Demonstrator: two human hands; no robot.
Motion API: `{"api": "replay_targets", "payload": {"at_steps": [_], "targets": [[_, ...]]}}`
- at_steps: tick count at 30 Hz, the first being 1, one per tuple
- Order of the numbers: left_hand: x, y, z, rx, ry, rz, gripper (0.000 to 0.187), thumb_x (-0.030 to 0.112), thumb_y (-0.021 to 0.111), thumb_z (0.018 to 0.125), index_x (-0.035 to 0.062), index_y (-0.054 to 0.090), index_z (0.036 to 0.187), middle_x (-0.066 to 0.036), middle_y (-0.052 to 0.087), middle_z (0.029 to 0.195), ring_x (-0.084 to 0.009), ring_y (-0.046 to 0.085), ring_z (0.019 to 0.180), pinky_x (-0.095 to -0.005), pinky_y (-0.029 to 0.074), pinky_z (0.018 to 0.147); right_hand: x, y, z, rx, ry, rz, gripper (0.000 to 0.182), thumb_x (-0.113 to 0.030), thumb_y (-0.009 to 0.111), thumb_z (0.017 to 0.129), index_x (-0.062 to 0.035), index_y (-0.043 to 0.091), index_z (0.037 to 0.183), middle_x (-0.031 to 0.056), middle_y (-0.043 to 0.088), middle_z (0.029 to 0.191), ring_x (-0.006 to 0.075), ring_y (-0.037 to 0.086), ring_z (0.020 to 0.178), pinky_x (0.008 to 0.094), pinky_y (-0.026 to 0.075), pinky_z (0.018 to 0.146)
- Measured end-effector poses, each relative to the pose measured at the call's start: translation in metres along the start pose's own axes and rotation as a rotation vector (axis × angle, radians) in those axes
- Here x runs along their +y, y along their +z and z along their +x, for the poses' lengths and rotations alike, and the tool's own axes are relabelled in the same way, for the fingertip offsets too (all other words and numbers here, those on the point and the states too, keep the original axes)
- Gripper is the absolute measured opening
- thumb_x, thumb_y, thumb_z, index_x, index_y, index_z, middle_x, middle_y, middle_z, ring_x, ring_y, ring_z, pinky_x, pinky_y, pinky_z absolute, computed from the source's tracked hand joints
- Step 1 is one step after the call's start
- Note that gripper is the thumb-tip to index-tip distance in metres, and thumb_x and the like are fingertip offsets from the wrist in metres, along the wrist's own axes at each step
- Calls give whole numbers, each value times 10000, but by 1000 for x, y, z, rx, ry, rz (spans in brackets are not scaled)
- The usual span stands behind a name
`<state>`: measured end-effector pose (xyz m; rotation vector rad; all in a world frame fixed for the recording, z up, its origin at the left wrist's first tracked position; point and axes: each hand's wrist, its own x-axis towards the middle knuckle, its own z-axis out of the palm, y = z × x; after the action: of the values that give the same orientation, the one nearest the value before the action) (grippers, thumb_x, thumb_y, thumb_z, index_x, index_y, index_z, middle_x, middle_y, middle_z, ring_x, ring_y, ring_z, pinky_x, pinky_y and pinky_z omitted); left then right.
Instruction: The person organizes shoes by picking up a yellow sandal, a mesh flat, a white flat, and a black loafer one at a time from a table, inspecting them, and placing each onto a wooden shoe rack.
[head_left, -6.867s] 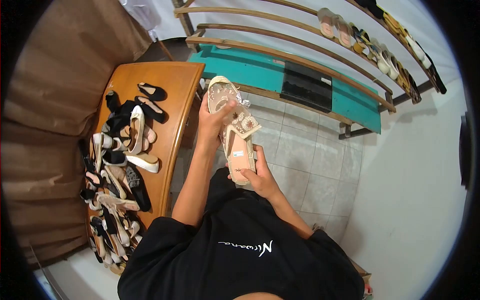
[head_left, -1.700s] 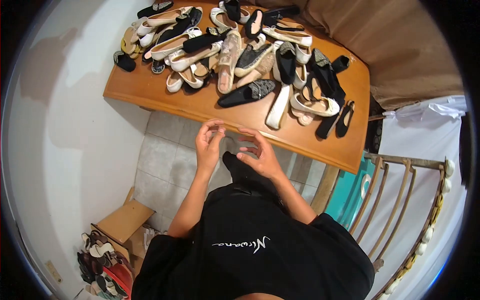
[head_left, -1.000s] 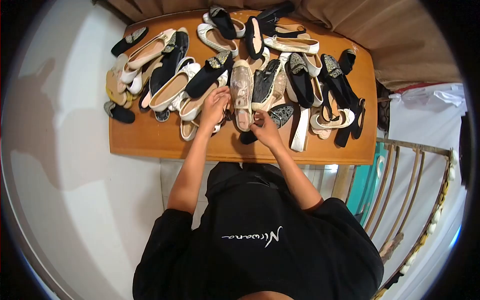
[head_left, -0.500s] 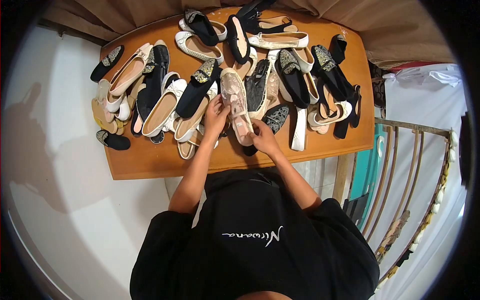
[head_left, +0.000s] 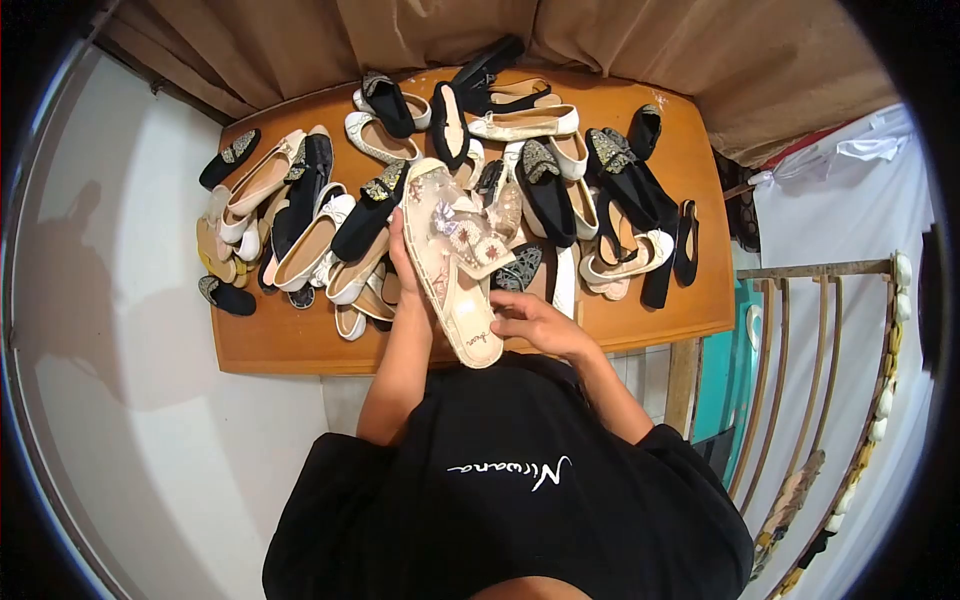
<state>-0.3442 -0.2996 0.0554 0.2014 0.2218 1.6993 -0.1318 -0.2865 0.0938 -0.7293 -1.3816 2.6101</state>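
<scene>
The left hand (head_left: 408, 262) clasps the beige shoe (head_left: 455, 262) above the counter's (head_left: 280, 352) near edge, seemingly tilted to show upper and insole; the right hand (head_left: 548, 328) touches beside its heel, apparently steadying it, though whether it grips is unclear.

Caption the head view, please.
Left hand and right hand hold a beige slip-on by a wooden table strewn with black and white shoes.
</scene>
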Motion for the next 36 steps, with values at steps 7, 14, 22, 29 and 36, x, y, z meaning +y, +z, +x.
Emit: {"api": "replay_targets", "payload": {"at_steps": [7, 14, 22, 29, 36], "targets": [[-34, 23, -7, 74, 186, -54, 682, 535, 484, 1022, 7, 506, 1453, -180, 621, 1354, -323, 628, 1184, -461, 496, 1047, -15, 12, -27, 563, -718, -842, 237, -34, 732, 835, 15, 697, 1064, 158, 646, 971, 308, 630, 842, 379, 522, 774], [-53, 32, -22, 153, 160, 11, 705, 581, 475, 1007, 42, 496, 1462, -192, 628, 1330, -353, 642, 1145, -531, 545, 983, -16, 20, -34, 534, -830, -1300, 412, -50, 683, 808, -50, 708, 1220, 156, 675, 1213, 396, 546, 1213, 550, 392, 1077], [-56, 19, -9, 58, 48, -76, 842, 626, 495, 981, 13, 382, 1546, -257, 568, 1404, -396, 626, 1201, -590, 549, 1004, -14, 11, -34, 426, -773, -1359, 473, -37, 661, 810, -124, 707, 1272, 195, 577, 1399, 474, 420, 1375, 576, 327, 1178], [-56, 41, -6, 74, 61, -114, 828, 606, 474, 1000, -8, 377, 1547, -253, 577, 1401, -377, 623, 1211, -551, 534, 1028, -20, 14, -33, 398, -769, -1278, 531, -36, 603, 810, -43, 644, 1339, 232, 535, 1450, 434, 427, 1407, 594, 252, 1224], [-60, 38, -12, 150, -8, 138, 625, 504, 440, 1036, 22, 521, 1424, -173, 648, 1307, -285, 682, 1121, -429, 571, 973, -17, 9, -30, 460, -668, -1256, 554, -117, 641, 840, -47, 590, 1388, 241, 537, 1434, 530, 400, 1341, 590, 294, 1181]]}}
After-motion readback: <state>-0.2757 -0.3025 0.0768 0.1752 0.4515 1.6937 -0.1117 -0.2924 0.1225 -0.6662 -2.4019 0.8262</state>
